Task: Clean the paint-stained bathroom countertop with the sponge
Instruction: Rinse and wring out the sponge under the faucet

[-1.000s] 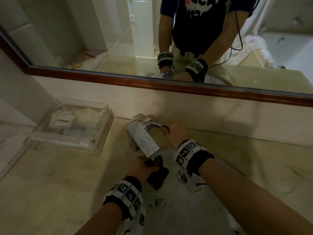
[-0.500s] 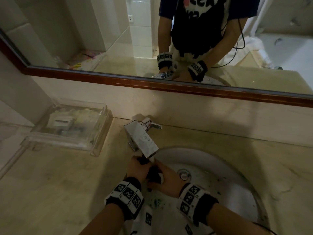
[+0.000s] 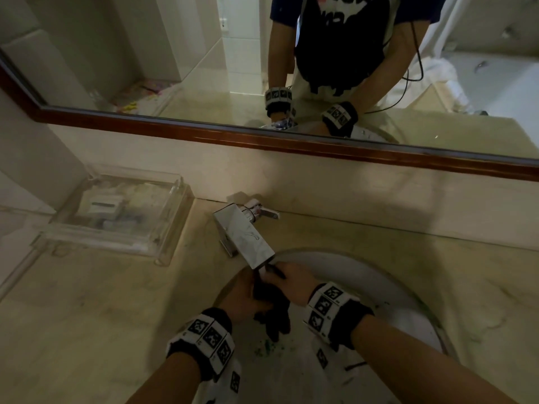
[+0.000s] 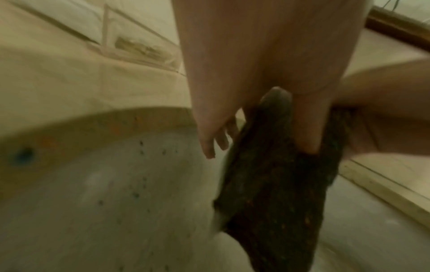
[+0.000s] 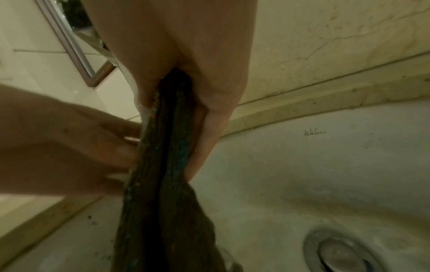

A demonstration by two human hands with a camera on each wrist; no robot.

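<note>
- The countertop [image 3: 87,316], pale marble, fills the lower left and right of the head view, with broad bare room to the left of the basin and a backsplash wall closing it off across the middle of the frame.
- The mirror [image 3: 204,68] runs along the top of the frame above a dark wooden rail, so upward room near the wall is limited.
- The sink [image 3: 364,281], a white bowl at lower centre, carries green paint specks on its near wall; its curved rim is the edge to clear when lifting the hands out.
- A clear tray [image 3: 116,217] sits at middle left, well apart from the basin, and would narrow any wiping sweep toward the wall.
- The faucet [image 3: 245,237], a boxy chrome spout, juts over the bowl with its tip just above the hands.
- The left hand [image 3: 242,298] and right hand [image 3: 288,282] meet beneath the spout, each with fingers and thumb pinched on the same piece from opposite sides.
- The sponge [image 3: 274,313], dark and paint-flecked, hangs limp and folded between them over the bowl. It looks soft, thin, light and probably wet, so likely slippery; a full-palm hold across its middle would serve better than the fingertips.
</note>
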